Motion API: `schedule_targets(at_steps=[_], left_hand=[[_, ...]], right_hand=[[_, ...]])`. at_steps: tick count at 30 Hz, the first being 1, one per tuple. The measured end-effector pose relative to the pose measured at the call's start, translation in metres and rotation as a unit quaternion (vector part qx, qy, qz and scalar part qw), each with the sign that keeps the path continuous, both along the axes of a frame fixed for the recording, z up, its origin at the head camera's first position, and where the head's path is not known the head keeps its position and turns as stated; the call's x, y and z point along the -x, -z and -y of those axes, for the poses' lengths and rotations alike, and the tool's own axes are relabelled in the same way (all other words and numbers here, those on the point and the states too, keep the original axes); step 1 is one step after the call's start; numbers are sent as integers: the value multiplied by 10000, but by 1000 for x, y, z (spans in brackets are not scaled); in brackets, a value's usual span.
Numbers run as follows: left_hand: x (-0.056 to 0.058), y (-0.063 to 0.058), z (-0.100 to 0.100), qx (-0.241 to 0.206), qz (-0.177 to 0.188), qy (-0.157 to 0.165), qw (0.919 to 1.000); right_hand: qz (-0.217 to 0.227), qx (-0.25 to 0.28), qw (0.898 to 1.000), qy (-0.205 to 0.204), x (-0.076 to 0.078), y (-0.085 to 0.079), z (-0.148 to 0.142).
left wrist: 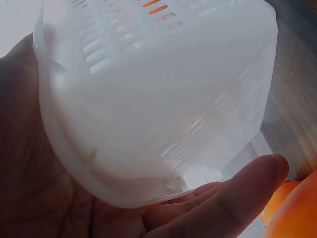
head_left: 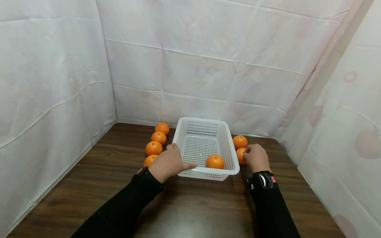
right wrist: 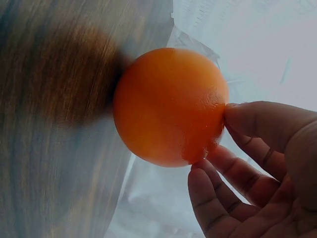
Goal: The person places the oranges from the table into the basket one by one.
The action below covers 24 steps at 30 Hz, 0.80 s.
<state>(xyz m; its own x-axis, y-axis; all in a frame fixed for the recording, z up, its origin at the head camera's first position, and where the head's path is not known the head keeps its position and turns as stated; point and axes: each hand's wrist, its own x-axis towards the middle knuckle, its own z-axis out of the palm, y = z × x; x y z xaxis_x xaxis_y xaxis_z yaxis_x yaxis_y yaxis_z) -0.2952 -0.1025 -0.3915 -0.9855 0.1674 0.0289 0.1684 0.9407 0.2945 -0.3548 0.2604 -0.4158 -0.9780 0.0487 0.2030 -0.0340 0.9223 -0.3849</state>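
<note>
A white plastic basket (head_left: 200, 144) with slotted walls stands on the table, one orange (head_left: 215, 162) in its near right corner. My left hand (head_left: 169, 162) grips the basket's near left corner, its thumb along the near rim and its fingers on the left side. The left wrist view has the corner of the basket (left wrist: 148, 114) against the palm. Just right of the basket, my right hand (head_left: 256, 157) pinches another orange (right wrist: 171, 106) between thumb and fingertips. One more orange (head_left: 239, 142) lies right behind the pinched one.
Left of the basket several oranges (head_left: 153, 148) form a row running away from me, the nearest partly behind my left hand. The dark wooden table (head_left: 196, 211) is bounded by white cloth (head_left: 193, 76) at the back and both sides.
</note>
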Motion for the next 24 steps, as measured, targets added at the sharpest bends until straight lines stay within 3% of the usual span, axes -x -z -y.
schedule_targets(at_steps=[8, 17, 24], left_hand=[[1, 2, 0, 30, -52, -4, 10000], [1, 2, 0, 32, -20, 13, 10000], [1, 1, 0, 46, -22, 7, 10000]], right_hand=[[-81, 77, 9999, 113, 2, 1, -1], [389, 412, 9983, 111, 6, 6, -2], [262, 351, 9990, 56, 6, 6, -3]])
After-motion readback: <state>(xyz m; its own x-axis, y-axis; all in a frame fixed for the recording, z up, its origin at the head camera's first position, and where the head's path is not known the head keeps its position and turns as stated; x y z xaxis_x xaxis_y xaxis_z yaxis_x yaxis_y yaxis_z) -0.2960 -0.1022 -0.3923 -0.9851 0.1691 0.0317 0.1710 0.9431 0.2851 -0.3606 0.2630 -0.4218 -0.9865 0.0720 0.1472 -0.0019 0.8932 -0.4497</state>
